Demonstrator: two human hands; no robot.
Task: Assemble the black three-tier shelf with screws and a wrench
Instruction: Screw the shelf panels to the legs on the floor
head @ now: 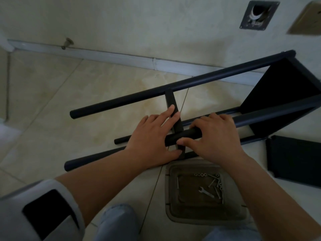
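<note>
Both hands (182, 136) on black shelf frame (208, 80), beige tiled floor (69, 94), white wall (139, 23).

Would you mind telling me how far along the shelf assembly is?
Done: one black square shelf panel sits between the black round poles. In hand: left hand steadies a flat black crossbar; right hand grips a pole. Left: loose black panel, silver screws, small wrench unused.

A home room: glossy beige floor tiles (52, 101), a white skirting board (104, 54) and a plastered wall (139, 23).
</note>
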